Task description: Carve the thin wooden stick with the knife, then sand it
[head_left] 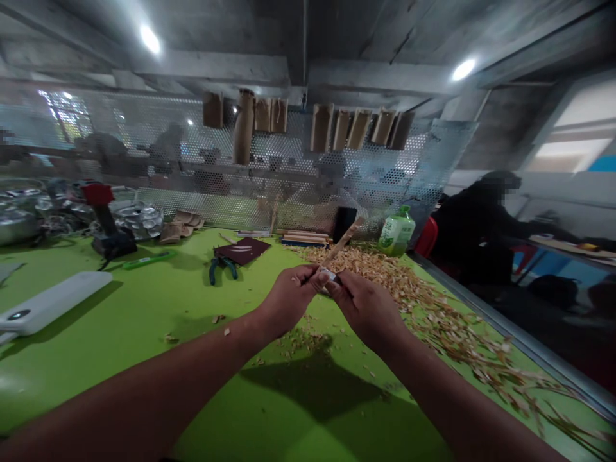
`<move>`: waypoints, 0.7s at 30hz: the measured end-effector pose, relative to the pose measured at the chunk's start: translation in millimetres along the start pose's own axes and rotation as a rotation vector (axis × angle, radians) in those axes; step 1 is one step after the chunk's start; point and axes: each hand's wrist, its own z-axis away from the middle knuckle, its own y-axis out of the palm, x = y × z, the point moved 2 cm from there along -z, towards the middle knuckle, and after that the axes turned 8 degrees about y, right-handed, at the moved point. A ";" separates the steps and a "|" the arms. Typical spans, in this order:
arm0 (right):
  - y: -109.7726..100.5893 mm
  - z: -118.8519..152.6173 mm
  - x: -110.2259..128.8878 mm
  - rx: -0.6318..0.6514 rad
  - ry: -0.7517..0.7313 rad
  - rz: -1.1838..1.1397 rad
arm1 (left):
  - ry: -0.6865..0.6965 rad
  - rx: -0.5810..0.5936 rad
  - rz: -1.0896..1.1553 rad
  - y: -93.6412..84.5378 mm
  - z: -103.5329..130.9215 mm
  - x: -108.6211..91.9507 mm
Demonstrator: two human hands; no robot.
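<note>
1. Lower end of the wooden stick (342,243) hidden in the fingers at centre frame; upper end free, slanting up and right
2. Small pale piece (330,274) between the thumbs mostly covered; cannot tell what it is
3. Left hand (289,296) closed around the stick's lower end, thumb forward beside the pale piece
4. Right hand (369,307) curled shut on the pale piece, close against the left; whether it also grips the stick, cannot tell
5. Wood shavings (437,321) heaped behind and right of the hands, trailing to lower right, partly covered by the right hand
6. Dark upright object (342,224) behind the stick, hard to make out
7. White long-bodied object (62,303) cut off at left edge
8. Pliers (224,269) left of centre, jaw end obscure; green-capped bottle (397,232) right of centre
9. Seated person (474,231) at right, dark and blurred; shapes behind the perforated screen (293,186) indistinct
</note>
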 end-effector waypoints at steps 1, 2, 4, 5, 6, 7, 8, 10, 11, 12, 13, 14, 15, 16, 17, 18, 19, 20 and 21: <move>0.4 -0.2 -0.1 0.008 -0.008 -0.013 | 0.002 0.018 0.007 0.2 0.6 -0.2; 0.7 -0.3 -0.3 0.013 -0.011 -0.022 | 0.006 0.036 0.011 0.3 1.1 -0.4; 1.1 -0.7 -0.7 0.021 -0.003 -0.032 | 0.020 0.066 0.009 -0.1 1.4 -0.9; 1.2 -0.9 -0.9 0.026 0.004 -0.037 | 0.031 0.078 0.002 -0.5 1.3 -1.3; 1.2 -1.0 -1.1 0.033 0.008 -0.047 | 0.042 0.086 -0.009 -1.1 1.1 -1.7; 1.1 -1.1 -1.1 0.042 0.010 -0.060 | 0.053 0.089 -0.025 -1.7 0.6 -2.1; 1.1 -1.2 -1.1 0.052 0.010 -0.073 | 0.064 0.086 -0.045 -2.5 0.1 -2.4; 0.7 -1.4 -0.9 0.063 0.009 -0.087 | 0.086 0.072 -0.096 -4.1 -1.2 -2.6; 0.4 -1.3 -0.6 0.063 0.009 -0.082 | 0.099 0.064 -0.121 -4.7 -1.8 -2.5; 0.0 -1.1 -0.2 0.058 0.009 -0.071 | 0.118 0.055 -0.142 -5.1 -2.4 -2.4; -0.4 -0.8 0.2 0.048 0.009 -0.056 | 0.137 0.044 -0.160 -5.4 -2.8 -2.3; -1.0 -0.4 0.7 0.035 0.008 -0.040 | 0.152 0.033 -0.173 -5.5 -3.2 -2.2; -1.6 0.2 1.3 0.022 0.007 -0.024 | 0.160 0.020 -0.179 -5.3 -3.5 -2.1; -2.2 0.9 1.8 0.008 0.005 -0.007 | 0.163 0.007 -0.178 -5.0 -3.6 -2.0; -2.7 1.5 2.3 -0.004 0.006 0.008 | 0.161 -0.002 -0.172 -4.5 -3.6 -2.0; -3.1 2.1 2.7 -0.012 0.006 0.024 | 0.157 -0.007 -0.159 -3.9 -3.5 -2.2; -3.4 2.6 3.1 -0.018 0.006 0.037 | 0.153 -0.007 -0.143 -3.3 -3.2 -2.5; -3.5 2.8 3.4 -0.022 0.007 0.048 | 0.152 -0.008 -0.127 -2.8 -2.9 -3.0; -3.5 2.8 3.4 -0.026 0.011 0.054 | 0.153 -0.009 -0.115 -2.6 -2.6 -3.6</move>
